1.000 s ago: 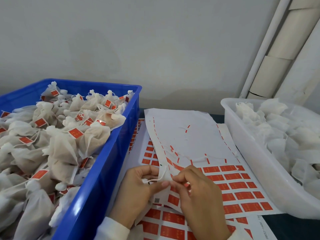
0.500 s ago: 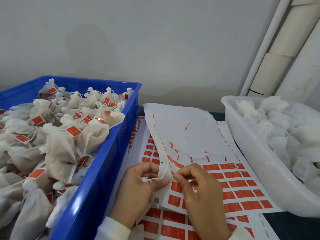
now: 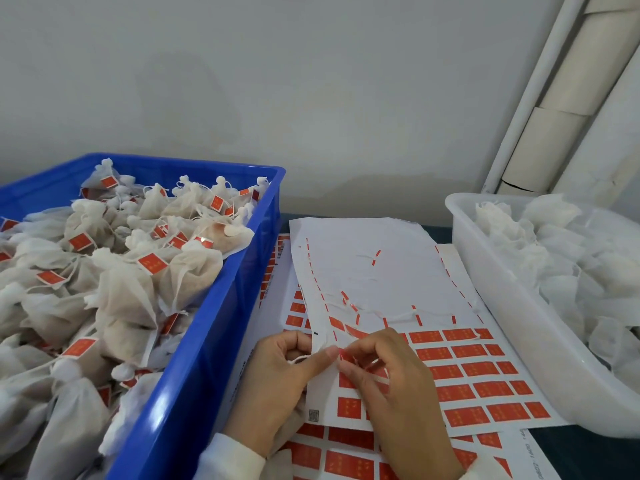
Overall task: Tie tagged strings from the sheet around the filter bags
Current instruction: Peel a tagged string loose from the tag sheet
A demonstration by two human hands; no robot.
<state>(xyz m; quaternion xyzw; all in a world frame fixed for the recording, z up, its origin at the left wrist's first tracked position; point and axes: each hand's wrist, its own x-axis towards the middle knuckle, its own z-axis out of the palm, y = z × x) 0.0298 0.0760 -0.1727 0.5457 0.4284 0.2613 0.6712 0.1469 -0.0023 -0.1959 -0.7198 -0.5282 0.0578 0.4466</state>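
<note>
The left hand (image 3: pixel 277 379) pinches a thin white string (image 3: pixel 298 359) between thumb and curled fingers at the near left edge of the tag sheet (image 3: pixel 377 282), which lies on the table between the two bins. The right hand (image 3: pixel 391 379) pinches a red tag (image 3: pixel 346 357) just beside it. Tied filter bags (image 3: pixel 124 292) fill the blue crate (image 3: pixel 207 341) on the left; untied ones sit in the white tub (image 3: pixel 519 306) on the right.

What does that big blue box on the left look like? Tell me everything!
The blue crate looks like shiny hard plastic, rectangular, with tall walls and a thick rim. It sits on the left, beside the sheet of red tags. It is heaped with tied filter bags, whitish pouches carrying red tags on strings. No hand touches it.
</note>
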